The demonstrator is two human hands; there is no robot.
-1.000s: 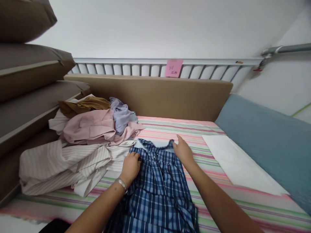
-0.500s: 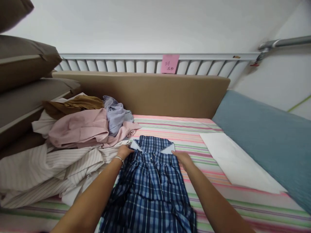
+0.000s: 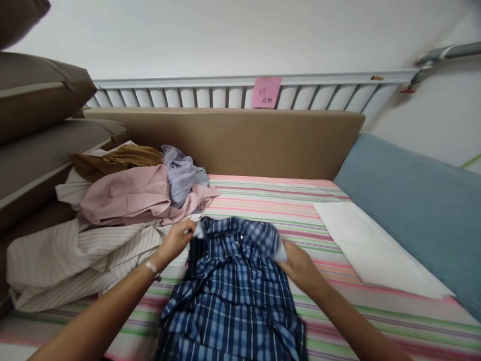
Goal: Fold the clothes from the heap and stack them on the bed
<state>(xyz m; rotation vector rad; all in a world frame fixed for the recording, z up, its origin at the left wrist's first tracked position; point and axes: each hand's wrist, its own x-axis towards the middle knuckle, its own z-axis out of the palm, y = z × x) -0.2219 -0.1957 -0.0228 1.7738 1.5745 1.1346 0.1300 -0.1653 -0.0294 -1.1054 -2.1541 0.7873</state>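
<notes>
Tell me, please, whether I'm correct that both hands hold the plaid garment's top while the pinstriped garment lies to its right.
The side is wrong: the head view shows the pinstriped garment left of the blue plaid garment, held by the left hand and right hand.

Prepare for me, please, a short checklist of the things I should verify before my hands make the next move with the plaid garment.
1. Left hand holds the upper left of the plaid garment: ok, at a pale corner.
2. Right hand holds the upper right: ok, also at a pale corner.
3. Garment's body smooth: not ok, creases run across it.
4. Lower end in view: not ok, cut off by the picture's bottom edge.
5. Garment apart from the pinstriped clothing: cannot tell, the left hand and arm partly cover that side.
6. Flat white piece out of the way: ok, well apart on the right.
</notes>
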